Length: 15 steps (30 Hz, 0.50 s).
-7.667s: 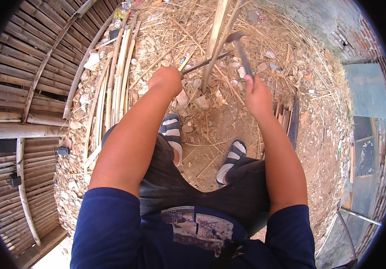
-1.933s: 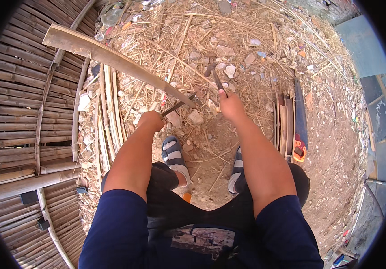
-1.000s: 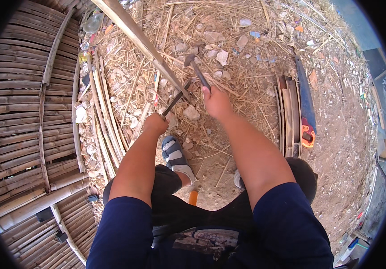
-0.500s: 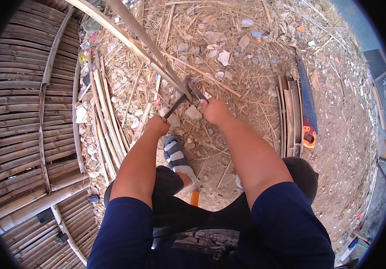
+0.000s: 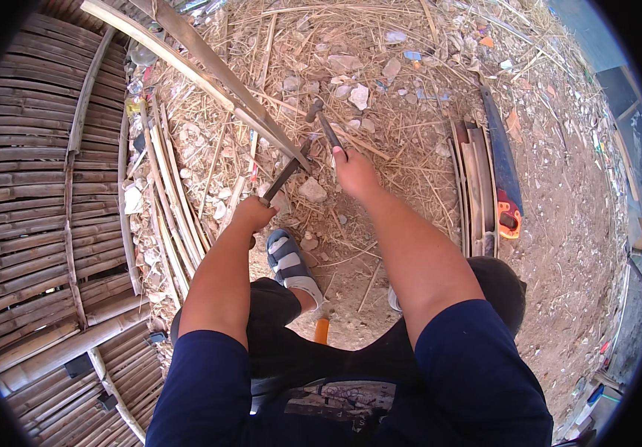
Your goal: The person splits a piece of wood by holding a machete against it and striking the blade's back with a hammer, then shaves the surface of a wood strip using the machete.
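Observation:
A long bamboo pole (image 5: 220, 68) slants in from the upper left, split lengthwise into two strips that meet near its lower end. My left hand (image 5: 254, 214) is closed around the handle of a long dark-bladed knife (image 5: 283, 179), whose blade lies across the pole's near end, between the strips as far as I can tell. In my right hand (image 5: 356, 175) is a hammer (image 5: 329, 132), its head raised just beyond the blade's tip and apart from it. Under the pole's end is a pale stone (image 5: 312, 189).
On the right, a handsaw (image 5: 501, 149) with an orange handle lies beside stacked bamboo pieces (image 5: 476, 190). More bamboo strips (image 5: 163, 179) lie left, along a slatted bamboo platform (image 5: 19, 194). Straw and stones cover the ground near my sandalled foot (image 5: 288, 257).
The hammer has come up and away from the knife blade, its head now clear of it. My left hand has shifted slightly left and down with the knife, and the view has shifted a little.

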Available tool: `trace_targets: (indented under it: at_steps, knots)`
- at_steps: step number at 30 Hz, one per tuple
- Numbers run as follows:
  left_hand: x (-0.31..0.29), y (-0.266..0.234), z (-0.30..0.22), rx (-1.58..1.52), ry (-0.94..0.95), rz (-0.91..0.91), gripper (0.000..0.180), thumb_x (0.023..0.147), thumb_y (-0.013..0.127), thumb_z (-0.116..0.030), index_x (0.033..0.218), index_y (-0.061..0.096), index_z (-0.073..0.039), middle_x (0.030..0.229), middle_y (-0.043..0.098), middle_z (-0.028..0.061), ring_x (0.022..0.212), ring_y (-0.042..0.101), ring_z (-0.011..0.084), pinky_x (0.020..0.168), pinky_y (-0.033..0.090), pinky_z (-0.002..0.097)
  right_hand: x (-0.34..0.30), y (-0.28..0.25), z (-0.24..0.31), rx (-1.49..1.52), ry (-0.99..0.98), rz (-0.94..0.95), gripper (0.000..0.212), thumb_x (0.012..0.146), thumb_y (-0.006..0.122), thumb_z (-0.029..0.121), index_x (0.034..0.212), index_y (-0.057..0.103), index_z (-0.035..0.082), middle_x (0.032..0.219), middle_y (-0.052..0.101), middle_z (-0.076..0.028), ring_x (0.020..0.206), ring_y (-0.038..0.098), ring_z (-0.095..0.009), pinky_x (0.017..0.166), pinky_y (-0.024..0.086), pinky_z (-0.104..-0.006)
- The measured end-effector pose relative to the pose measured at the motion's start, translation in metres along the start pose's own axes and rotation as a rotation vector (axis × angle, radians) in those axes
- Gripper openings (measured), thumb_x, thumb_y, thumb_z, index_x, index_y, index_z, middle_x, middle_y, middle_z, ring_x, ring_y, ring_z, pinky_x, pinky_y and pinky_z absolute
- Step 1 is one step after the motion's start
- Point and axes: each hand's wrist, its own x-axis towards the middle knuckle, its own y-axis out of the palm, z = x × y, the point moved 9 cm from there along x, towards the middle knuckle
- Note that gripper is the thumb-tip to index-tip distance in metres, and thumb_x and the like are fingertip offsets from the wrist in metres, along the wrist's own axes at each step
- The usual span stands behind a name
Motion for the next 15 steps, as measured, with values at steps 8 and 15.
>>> trace_targets:
  at_steps: [8,15]
  knots:
    - [0.004,-0.023,-0.021,-0.074,-0.074,0.078,0.045,0.085,0.077,-0.048,0.088,0.072,-0.003,0.072,0.071,0.0118,0.062,0.070,0.0255,0.062,0.057,0.0385,0.013,0.015,-0.001,0.088,-0.012,-0.008,0.057,0.106,0.042,0.048,0.107,0.066,-0.004,0.101,0.069,-0.029,0.100,0.065,-0.048,0.091,0.049,-0.0540]
    - [0.000,0.010,-0.005,-0.142,-0.119,0.237,0.043,0.088,0.077,-0.043,0.086,0.069,-0.001,0.075,0.069,0.0133,0.063,0.068,0.0215,0.062,0.056,0.0386,0.008,0.001,-0.030,-0.015,0.077,-0.138,0.053,0.105,0.044,0.045,0.104,0.067,-0.003,0.101,0.070,-0.029,0.100,0.066,-0.048,0.091,0.049,-0.0556]
